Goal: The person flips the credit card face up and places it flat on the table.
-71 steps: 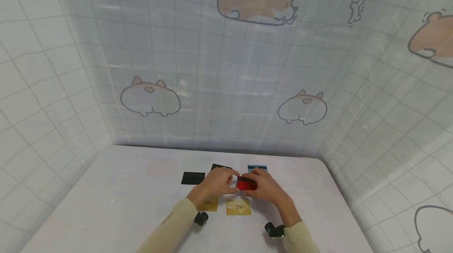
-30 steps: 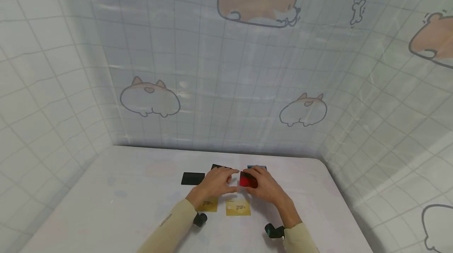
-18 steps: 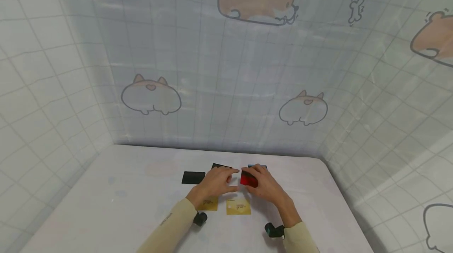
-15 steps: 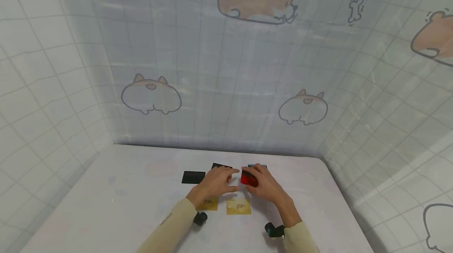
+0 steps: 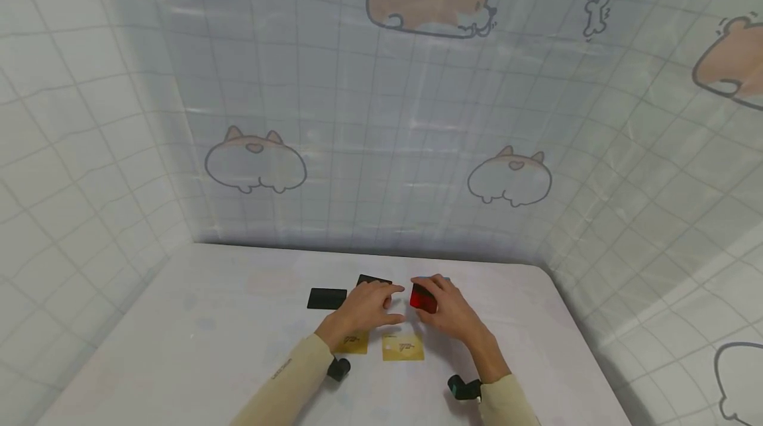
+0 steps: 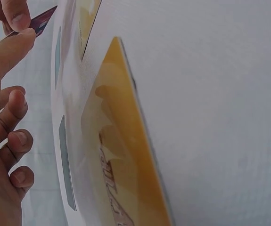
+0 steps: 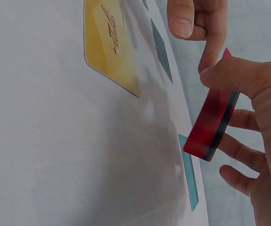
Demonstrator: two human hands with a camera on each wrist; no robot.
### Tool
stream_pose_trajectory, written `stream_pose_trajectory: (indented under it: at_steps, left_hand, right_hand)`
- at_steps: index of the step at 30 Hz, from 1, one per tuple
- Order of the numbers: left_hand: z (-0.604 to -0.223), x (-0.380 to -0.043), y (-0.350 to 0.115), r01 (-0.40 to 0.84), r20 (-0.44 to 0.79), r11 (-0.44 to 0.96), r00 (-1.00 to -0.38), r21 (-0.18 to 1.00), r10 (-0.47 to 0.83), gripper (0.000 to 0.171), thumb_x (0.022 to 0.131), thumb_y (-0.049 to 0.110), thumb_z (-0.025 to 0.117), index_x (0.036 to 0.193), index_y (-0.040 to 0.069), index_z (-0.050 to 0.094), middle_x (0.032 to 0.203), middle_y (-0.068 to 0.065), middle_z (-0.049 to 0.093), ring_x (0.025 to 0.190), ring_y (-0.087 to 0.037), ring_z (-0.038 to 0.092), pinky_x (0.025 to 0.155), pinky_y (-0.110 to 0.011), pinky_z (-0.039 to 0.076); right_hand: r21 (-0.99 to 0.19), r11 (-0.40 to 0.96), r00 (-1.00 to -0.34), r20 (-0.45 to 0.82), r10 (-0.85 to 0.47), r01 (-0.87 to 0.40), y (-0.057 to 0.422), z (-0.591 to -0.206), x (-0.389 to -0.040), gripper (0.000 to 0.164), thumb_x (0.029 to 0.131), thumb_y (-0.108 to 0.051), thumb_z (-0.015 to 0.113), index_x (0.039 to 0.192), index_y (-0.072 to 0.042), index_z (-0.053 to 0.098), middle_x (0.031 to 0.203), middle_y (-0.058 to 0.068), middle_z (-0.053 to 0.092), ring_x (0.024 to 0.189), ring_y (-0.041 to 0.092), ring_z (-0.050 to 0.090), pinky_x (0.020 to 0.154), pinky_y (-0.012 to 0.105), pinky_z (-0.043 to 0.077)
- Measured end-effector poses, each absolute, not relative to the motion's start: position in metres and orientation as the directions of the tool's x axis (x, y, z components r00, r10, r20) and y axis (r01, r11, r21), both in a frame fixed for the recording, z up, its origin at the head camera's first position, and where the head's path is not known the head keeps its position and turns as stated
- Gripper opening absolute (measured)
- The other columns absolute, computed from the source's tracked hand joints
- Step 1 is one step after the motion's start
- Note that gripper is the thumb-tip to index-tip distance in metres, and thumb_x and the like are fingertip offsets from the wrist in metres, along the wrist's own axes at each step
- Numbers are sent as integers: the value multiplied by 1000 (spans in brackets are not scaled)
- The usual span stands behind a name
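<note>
There are six cards [image 5: 403,348] [image 5: 357,344] [image 5: 326,299] [image 5: 372,279] [image 5: 423,297] [image 7: 189,179], two hands [image 5: 366,305] [image 5: 450,310] — two wrist cameras [image 5: 339,369] [image 5: 463,387].

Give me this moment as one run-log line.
right hand: holds red striped card | left hand: loosely curved, holding nothing | table: two yellow cards, two black cards, blue card

Left hand [image 5: 367,305] curves loosely, facing the pinching right hand [image 5: 450,309].

Cream sleeves [image 5: 505,401], black wrist cameras [image 5: 339,369]
Small dark lettering [image 5: 282,368] runs along the left sleeve [image 5: 298,376]; the right camera [image 5: 463,388] shows a touch of green.
</note>
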State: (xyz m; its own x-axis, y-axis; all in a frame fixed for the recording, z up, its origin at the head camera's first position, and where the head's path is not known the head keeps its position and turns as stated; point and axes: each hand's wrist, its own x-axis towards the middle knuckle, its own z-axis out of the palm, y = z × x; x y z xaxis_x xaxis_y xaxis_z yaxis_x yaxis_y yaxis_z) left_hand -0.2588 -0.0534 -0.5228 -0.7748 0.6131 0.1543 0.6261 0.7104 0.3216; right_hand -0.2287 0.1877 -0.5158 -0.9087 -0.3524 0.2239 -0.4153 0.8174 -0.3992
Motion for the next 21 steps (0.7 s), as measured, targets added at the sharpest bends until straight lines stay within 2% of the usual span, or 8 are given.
stream_pose_trajectory:
  at_steps: [11, 15, 21]
  left_hand:
    - [-522, -264, -57, 630, 161, 713, -773, 308, 613, 67, 85, 63, 70, 138, 24, 61, 73, 17, 48, 75, -4, 47, 69, -27, 38]
    - [-524, -266, -58, 631, 159, 709, -771, 315, 616, 66, 85, 62, 71, 139, 24, 60, 73, 16, 49, 75, -4, 47, 69, -27, 38]
    - [-525, -269, -60, 628, 151, 704, -772, 332, 617, 67, 85, 62, 71, 140, 24, 59, 74, 16, 49, 76, -5, 48, 70, -27, 38]
  right_hand:
    - [-364, 806, -879, 289, -379, -467, 183, -515, -232, 61, 87, -33, 78, 142, -30, 53, 124, -3, 59, 109, 18, 57, 97, 48, 49]
    - [-360, 819, -888, 287, -359, -448, 181, -514, -233, 61, 86, -34, 80, 141, -30, 54, 127, -3, 61, 112, 19, 57, 99, 52, 45]
    - [-348, 843, -903, 280, -325, -411, 178, -513, -233, 63, 84, -36, 81, 140, -31, 55, 129, -4, 63, 114, 20, 54, 97, 51, 42]
